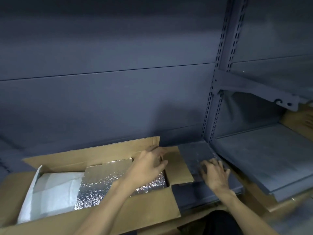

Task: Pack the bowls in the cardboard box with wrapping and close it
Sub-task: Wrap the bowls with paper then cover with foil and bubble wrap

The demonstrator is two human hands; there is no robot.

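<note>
Bowls hidden under silver wrap [108,180]; cardboard box [147,216] cut off at left & btm edge; right hand [214,173] blurred.
</note>
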